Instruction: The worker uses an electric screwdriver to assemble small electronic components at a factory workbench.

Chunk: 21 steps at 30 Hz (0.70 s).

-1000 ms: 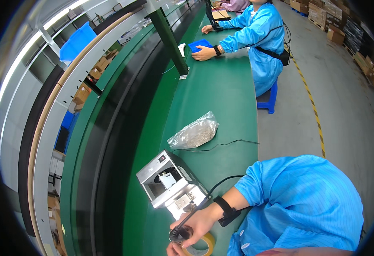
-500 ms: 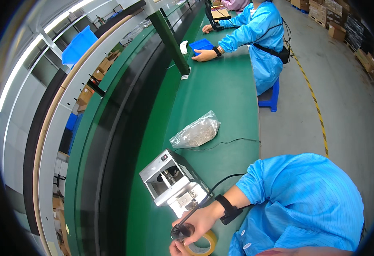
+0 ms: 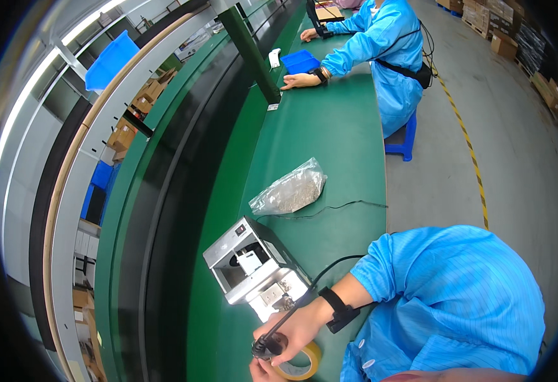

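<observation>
My right hand (image 3: 296, 332), a black band on its wrist, reaches in from the right with its fingers curled down. A thick black cable end (image 3: 269, 347), plug-like, lies against its fingers and hides their tips. Below it, the part of my left hand (image 3: 263, 370) that shows at the lower edge has bent fingers close to the right ones. Whatever the two hands pinch is hidden. A roll of yellow tape (image 3: 312, 365) lies beside my right hand. Just beyond stands a silver box-shaped machine (image 3: 253, 264) with an open front and a white piece (image 3: 249, 261) inside.
A clear bag of small metal parts (image 3: 291, 191) lies behind the machine, near a thin black wire (image 3: 349, 205). Farther up the green bench (image 3: 330, 134), a co-worker in blue (image 3: 393, 57) sits by a blue tray (image 3: 300, 62). A green post (image 3: 250, 54) rises from the bench.
The white piece now shows in the machine's opening, where a slim rod showed before. The co-worker's near hand has moved left from the blue tray toward the post. My hands have hardly moved.
</observation>
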Each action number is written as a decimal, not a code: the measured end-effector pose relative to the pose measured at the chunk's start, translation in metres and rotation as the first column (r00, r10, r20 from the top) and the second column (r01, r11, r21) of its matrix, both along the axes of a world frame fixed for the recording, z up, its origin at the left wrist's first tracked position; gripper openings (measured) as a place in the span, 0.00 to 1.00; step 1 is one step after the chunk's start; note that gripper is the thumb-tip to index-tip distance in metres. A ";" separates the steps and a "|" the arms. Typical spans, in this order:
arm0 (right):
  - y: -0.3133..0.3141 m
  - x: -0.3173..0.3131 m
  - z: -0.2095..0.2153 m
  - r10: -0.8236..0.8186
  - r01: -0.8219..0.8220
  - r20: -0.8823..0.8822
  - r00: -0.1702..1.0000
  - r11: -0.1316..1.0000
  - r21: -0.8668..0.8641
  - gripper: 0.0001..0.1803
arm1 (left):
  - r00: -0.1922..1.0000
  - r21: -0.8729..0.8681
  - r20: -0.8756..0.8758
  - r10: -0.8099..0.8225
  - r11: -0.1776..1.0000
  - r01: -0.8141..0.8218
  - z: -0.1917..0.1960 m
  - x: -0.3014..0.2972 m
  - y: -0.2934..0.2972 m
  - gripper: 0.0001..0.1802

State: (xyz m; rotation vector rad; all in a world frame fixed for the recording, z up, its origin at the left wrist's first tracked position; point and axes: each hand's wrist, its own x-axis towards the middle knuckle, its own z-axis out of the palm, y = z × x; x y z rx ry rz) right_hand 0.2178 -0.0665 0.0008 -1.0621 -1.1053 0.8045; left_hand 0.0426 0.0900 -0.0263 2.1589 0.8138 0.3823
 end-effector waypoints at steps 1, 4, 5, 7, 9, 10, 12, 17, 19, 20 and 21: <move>0.003 -0.001 -0.001 -0.003 0.003 0.001 1.000 1.000 -0.017 0.16 | 1.000 -0.038 0.007 -0.001 0.999 0.002 -0.002 -0.001 0.003 0.16; 0.007 -0.002 -0.006 -0.004 0.004 0.006 1.000 1.000 -0.024 0.17 | 1.000 -0.047 0.007 0.000 0.999 0.001 -0.004 0.001 0.007 0.16; 0.007 -0.001 -0.008 0.004 -0.004 -0.010 1.000 0.999 -0.033 0.18 | 1.000 -0.023 0.003 -0.003 1.000 0.003 -0.005 0.002 0.007 0.15; 0.009 -0.003 -0.014 0.000 0.000 0.002 1.000 0.999 -0.042 0.19 | 0.999 -0.057 0.026 0.020 0.998 -0.018 -0.009 0.001 0.010 0.15; 0.006 -0.002 -0.011 -0.023 0.023 0.007 1.000 0.999 -0.035 0.19 | 0.999 0.037 0.007 -0.040 0.999 0.039 -0.010 0.000 0.012 0.15; 0.006 -0.003 -0.009 -0.023 0.023 0.004 1.000 0.999 -0.036 0.19 | 0.999 0.035 0.004 -0.040 0.999 0.040 -0.008 0.000 0.011 0.15; 0.005 -0.003 -0.004 -0.022 0.022 -0.021 1.000 1.000 -0.019 0.19 | 1.000 -0.016 0.002 -0.009 1.000 0.010 -0.002 0.002 0.008 0.15; 0.002 0.002 0.004 -0.013 0.012 -0.014 1.000 0.999 -0.048 0.19 | 1.000 -0.028 0.022 0.005 1.000 -0.005 -0.009 0.001 0.010 0.16; 0.002 0.002 0.003 -0.015 0.013 -0.033 0.999 0.998 -0.057 0.19 | 1.000 -0.036 0.019 0.003 0.999 -0.003 -0.012 0.001 0.011 0.16; 0.003 0.000 -0.001 -0.036 0.035 -0.034 0.999 0.999 -0.039 0.19 | 1.000 -0.066 0.026 0.007 0.998 -0.005 -0.013 0.001 0.012 0.16; 0.004 0.000 -0.004 -0.058 0.058 -0.037 0.998 0.998 -0.021 0.19 | 0.999 -0.096 0.034 0.010 0.995 -0.007 -0.014 0.001 0.013 0.16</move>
